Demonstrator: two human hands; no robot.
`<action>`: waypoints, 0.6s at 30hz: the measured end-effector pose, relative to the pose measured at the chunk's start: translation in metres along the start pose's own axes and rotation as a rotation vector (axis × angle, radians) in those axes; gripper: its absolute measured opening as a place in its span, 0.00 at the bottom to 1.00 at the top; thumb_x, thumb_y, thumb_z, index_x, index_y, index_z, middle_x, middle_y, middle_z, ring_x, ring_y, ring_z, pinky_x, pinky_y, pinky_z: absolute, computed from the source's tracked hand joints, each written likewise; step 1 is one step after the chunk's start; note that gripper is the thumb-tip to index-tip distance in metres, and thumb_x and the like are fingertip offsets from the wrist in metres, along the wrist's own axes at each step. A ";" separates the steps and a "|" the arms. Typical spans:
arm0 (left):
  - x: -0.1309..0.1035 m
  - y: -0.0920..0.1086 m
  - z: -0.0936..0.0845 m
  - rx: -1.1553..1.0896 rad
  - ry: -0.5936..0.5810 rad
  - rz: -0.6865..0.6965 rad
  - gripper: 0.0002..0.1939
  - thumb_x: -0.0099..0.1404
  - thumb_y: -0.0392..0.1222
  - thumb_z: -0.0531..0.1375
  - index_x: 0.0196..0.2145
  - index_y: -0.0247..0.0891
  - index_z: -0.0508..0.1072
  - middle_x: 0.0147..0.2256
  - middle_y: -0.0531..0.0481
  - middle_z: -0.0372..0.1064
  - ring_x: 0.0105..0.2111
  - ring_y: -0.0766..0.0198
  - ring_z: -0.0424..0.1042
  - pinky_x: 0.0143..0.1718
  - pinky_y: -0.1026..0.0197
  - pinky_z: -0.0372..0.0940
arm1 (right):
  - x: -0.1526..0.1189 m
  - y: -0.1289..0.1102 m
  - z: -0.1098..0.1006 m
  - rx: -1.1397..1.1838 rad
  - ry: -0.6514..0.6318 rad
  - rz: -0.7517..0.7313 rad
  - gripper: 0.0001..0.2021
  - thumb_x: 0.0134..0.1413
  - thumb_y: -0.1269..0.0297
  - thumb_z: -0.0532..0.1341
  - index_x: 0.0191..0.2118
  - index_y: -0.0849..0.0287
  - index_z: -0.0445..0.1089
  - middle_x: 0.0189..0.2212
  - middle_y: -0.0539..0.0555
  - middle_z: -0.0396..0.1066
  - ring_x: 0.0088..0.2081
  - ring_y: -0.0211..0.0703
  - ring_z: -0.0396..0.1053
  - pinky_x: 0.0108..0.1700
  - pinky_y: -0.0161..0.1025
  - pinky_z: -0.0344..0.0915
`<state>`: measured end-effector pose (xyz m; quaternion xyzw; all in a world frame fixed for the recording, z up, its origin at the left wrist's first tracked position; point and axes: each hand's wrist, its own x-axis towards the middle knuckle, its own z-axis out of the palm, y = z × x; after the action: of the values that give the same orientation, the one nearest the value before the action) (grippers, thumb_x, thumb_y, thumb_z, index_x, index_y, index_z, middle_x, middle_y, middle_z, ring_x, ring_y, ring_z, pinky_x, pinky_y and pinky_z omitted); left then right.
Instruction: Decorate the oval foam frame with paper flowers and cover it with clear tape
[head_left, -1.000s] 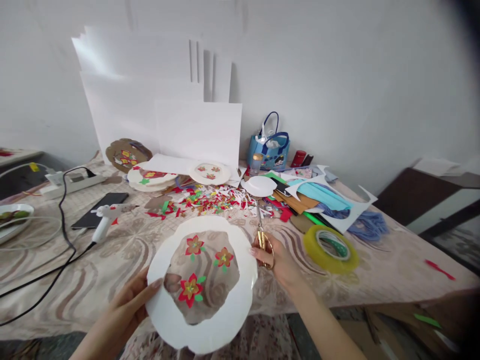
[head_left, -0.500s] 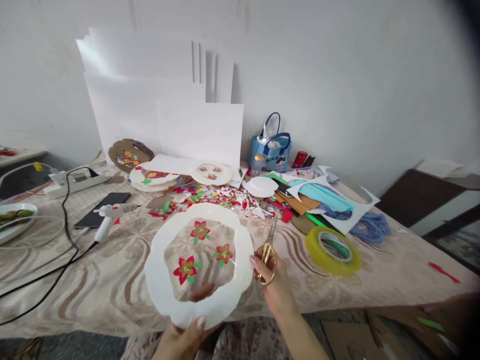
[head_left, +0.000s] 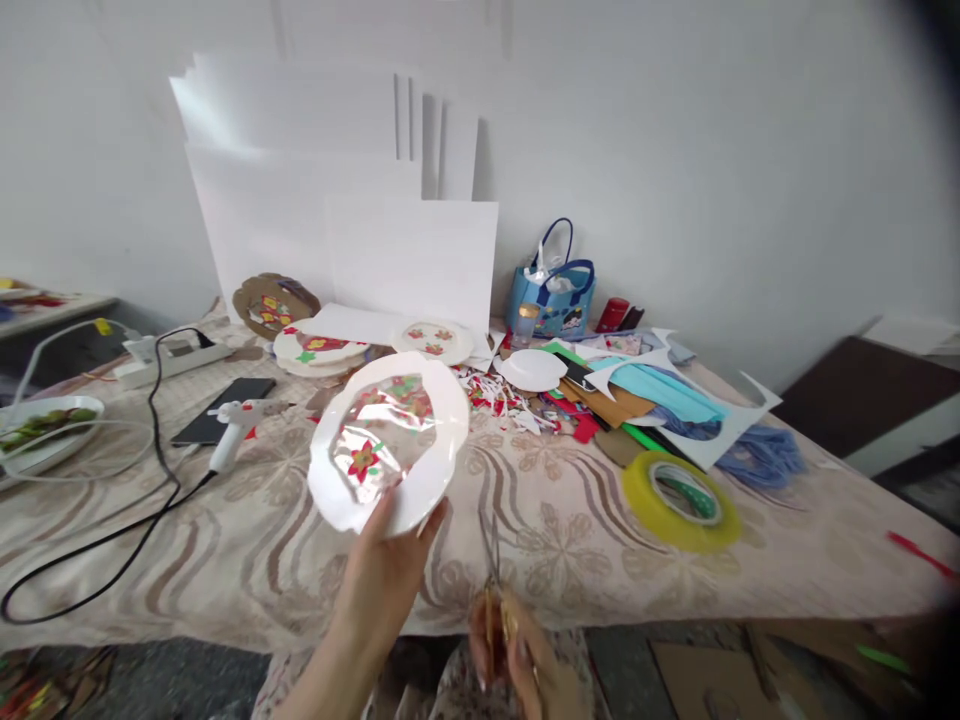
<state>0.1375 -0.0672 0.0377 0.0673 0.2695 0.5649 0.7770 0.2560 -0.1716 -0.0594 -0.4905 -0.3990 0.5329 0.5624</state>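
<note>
My left hand (head_left: 390, 560) grips the lower edge of a white scalloped frame (head_left: 442, 440) and holds it up, tilted, above the table. Clear film fills the frame's middle, with red and gold paper flowers (head_left: 363, 461) and green leaves on it; glare hides part of them. Near the table's front edge, my right hand (head_left: 517, 650) is closed round the gold handles of the scissors (head_left: 491, 560), whose blades point away from me and look slightly parted. The right fingers are a little blurred.
A glue gun (head_left: 238, 425) and a black phone (head_left: 206, 415) lie at the left, beside cables. Yellow tape (head_left: 712, 535) sits at the right. Behind are paper scraps (head_left: 495, 395), decorated frames (head_left: 431, 342), a blue bag (head_left: 551, 305) and white boards (head_left: 420, 255).
The frame has risen away from me and tilted, now in my left hand alone. My right hand has let go of its edge and drawn back toward me with the scissors.
</note>
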 end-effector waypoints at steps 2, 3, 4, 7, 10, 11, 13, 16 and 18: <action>0.008 -0.009 0.010 0.013 -0.020 0.015 0.08 0.63 0.33 0.58 0.36 0.40 0.76 0.41 0.50 0.76 0.43 0.59 0.74 0.51 0.50 0.66 | -0.007 0.003 0.008 -0.075 -0.056 -0.042 0.33 0.39 0.26 0.49 0.33 0.55 0.61 0.17 0.44 0.53 0.18 0.34 0.47 0.21 0.35 0.48; 0.012 -0.014 0.012 0.022 -0.027 0.014 0.07 0.63 0.34 0.58 0.35 0.39 0.76 0.41 0.49 0.76 0.44 0.59 0.73 0.51 0.51 0.66 | -0.010 0.002 0.009 -0.159 -0.073 -0.064 0.30 0.43 0.29 0.50 0.34 0.55 0.61 0.17 0.44 0.51 0.18 0.34 0.46 0.21 0.34 0.46; 0.014 -0.018 0.013 0.031 -0.032 0.010 0.07 0.62 0.34 0.58 0.35 0.39 0.76 0.41 0.49 0.76 0.44 0.58 0.73 0.51 0.51 0.65 | -0.012 0.001 0.009 -0.276 -0.069 -0.084 0.27 0.46 0.33 0.52 0.33 0.55 0.60 0.17 0.43 0.51 0.18 0.34 0.46 0.21 0.34 0.45; 0.018 -0.025 0.011 0.063 -0.046 -0.015 0.06 0.61 0.36 0.60 0.36 0.37 0.76 0.42 0.48 0.75 0.47 0.56 0.71 0.51 0.50 0.65 | -0.017 -0.002 0.001 -0.697 0.054 -0.184 0.15 0.50 0.47 0.58 0.32 0.55 0.61 0.17 0.45 0.56 0.19 0.36 0.53 0.24 0.36 0.46; 0.020 -0.023 0.008 0.067 -0.040 -0.001 0.06 0.61 0.35 0.59 0.35 0.37 0.76 0.40 0.49 0.76 0.46 0.57 0.72 0.50 0.51 0.65 | -0.023 -0.002 -0.007 -0.949 0.169 -0.280 0.08 0.51 0.56 0.59 0.33 0.54 0.64 0.19 0.49 0.64 0.22 0.41 0.61 0.26 0.37 0.49; 0.020 -0.021 0.008 0.059 -0.036 0.013 0.06 0.61 0.35 0.59 0.34 0.38 0.76 0.39 0.49 0.76 0.45 0.57 0.72 0.49 0.52 0.65 | -0.025 -0.001 -0.009 -0.985 0.187 -0.293 0.08 0.51 0.57 0.59 0.33 0.54 0.64 0.19 0.49 0.65 0.22 0.42 0.62 0.26 0.38 0.50; 0.021 -0.017 0.008 0.040 -0.032 0.033 0.06 0.62 0.35 0.58 0.34 0.38 0.76 0.38 0.50 0.77 0.43 0.59 0.73 0.49 0.52 0.65 | -0.029 0.000 -0.011 -1.009 0.207 -0.300 0.07 0.50 0.57 0.60 0.32 0.54 0.64 0.18 0.49 0.65 0.21 0.43 0.62 0.26 0.38 0.50; 0.022 -0.015 0.008 0.021 -0.041 0.033 0.07 0.63 0.35 0.57 0.33 0.38 0.76 0.38 0.51 0.77 0.41 0.60 0.74 0.49 0.53 0.65 | -0.030 0.002 -0.008 -0.963 0.221 -0.293 0.08 0.48 0.57 0.62 0.31 0.53 0.65 0.17 0.48 0.64 0.20 0.42 0.62 0.26 0.37 0.50; 0.022 -0.014 0.008 0.016 -0.045 0.032 0.07 0.63 0.35 0.57 0.33 0.39 0.76 0.37 0.50 0.77 0.40 0.61 0.74 0.49 0.53 0.65 | -0.029 0.001 -0.005 -0.913 0.216 -0.258 0.09 0.48 0.56 0.62 0.31 0.53 0.65 0.17 0.47 0.62 0.20 0.41 0.61 0.26 0.36 0.51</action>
<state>0.1583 -0.0506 0.0309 0.0903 0.2553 0.5735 0.7732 0.2576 -0.2007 -0.0595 -0.6861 -0.5889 0.1752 0.3895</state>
